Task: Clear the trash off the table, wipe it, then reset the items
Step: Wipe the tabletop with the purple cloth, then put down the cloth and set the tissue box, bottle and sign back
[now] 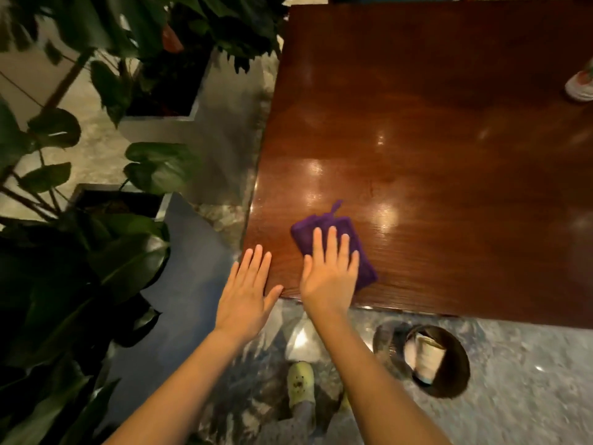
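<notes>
Two hands in the head view, both flat with fingers straight, nothing gripped. Right hand (330, 274) presses down on a folded purple cloth (365, 271), which sits on the tabletop (417, 139) near its front left corner, just in from the front edge. Left hand (247, 290) is just beside it, clear of the cloth, fingers over that same corner and palm hanging past the edge. At the right edge there's a white-and-red item (582, 81), cut off, can't tell what it is. Down on the floor (529, 396) by the front edge: a round dark bin (460, 379) with a paper cup (428, 358) in it, plus a light green shoe (300, 383). Big leafy plants (128, 252) in planters (154, 123) fill the left side.
</notes>
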A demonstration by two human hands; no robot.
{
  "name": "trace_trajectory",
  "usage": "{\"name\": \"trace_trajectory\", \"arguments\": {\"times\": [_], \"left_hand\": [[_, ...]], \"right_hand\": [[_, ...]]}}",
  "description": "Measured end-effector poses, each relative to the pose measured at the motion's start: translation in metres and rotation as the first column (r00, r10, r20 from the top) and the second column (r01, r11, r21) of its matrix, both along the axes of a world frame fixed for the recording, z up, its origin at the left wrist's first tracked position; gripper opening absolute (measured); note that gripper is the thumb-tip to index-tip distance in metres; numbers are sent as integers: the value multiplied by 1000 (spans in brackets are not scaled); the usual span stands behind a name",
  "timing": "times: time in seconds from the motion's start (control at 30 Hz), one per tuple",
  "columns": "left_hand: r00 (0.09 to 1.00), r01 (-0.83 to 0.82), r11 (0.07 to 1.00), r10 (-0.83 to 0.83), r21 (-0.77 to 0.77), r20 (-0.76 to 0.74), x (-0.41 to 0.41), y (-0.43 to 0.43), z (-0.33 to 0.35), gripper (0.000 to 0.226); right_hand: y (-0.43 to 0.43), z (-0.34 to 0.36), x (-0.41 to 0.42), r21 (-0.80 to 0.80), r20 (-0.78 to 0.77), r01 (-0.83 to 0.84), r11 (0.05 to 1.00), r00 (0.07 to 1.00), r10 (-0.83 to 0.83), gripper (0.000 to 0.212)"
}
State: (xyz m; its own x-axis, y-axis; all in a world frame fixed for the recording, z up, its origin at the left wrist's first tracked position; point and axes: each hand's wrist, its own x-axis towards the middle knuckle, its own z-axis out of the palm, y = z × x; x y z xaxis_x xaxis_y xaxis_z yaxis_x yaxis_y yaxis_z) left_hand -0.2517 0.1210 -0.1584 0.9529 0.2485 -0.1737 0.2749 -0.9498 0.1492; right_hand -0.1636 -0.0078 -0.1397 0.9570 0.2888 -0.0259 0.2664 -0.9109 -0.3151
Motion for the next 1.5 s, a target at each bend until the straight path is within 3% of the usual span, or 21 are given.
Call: {"name": "trace_trajectory", "arguments": {"times": [0.13,0.23,0.4,0.5,0.53,0.6,0.67,0.8,0.97,1.07,1.1,1.13,1.17,1.27,1.4,1.5], "left_hand": [[998,-58,995,58,-76,-2,-21,11,1,77],[982,-174,951,188,-257,32,-30,15,3,60],[870,-335,751,478,-570,118,-35,23,15,56],[802,-432,635,595,-640,48,-22,29,24,56],[808,-440,654,587,-616,46,-16,31,25,53],[820,-448,679,571,-582,34,-5,33,27,51],[793,-512,622,607,-593,-48,4,35,30,57],[763,-599,580,622,-551,-175,9,41,35,44],[780,-568,536,593,-625,-201,4,32,57,13],[836,-485,566,525,-667,-163,15,24,68,14],[844,-466,542,511,-699,-165,14,23,74,15],[899,-366,539,415,-759,-140,40,-3,89,17],[930,-305,505,339,-808,-140,63,-30,106,19],[942,-233,332,312,-914,-126,79,-44,117,23],[958,-209,247,247,-946,-148,118,-106,122,23],[980,-167,233,142,-958,-136,154,-173,127,22]], "right_hand": [[41,-7,-15,-35,-146,-244,969,961,236,54],[54,-10,-25,-32,-164,-399,916,907,389,55],[44,-4,-25,-49,-137,-677,734,733,666,56],[25,9,-9,112,-225,-759,641,609,760,61],[17,13,-5,149,-241,-740,655,615,750,65],[3,16,2,121,-221,-647,753,722,656,69],[-8,19,5,35,-191,-528,849,830,524,68],[-9,21,-1,35,-164,-476,879,865,475,50],[-14,25,-7,10,-190,-426,904,887,420,36],[-35,34,5,133,-367,-370,919,843,393,30],[-41,36,10,231,-409,-310,922,829,382,28],[-79,50,24,343,-415,-138,929,865,282,26],[-113,66,35,444,-420,12,896,886,197,24],[-137,77,52,615,-529,204,762,823,207,20],[-202,90,70,677,-576,391,624,808,119,26],[-274,95,85,696,-595,507,509,804,13,26]]}}
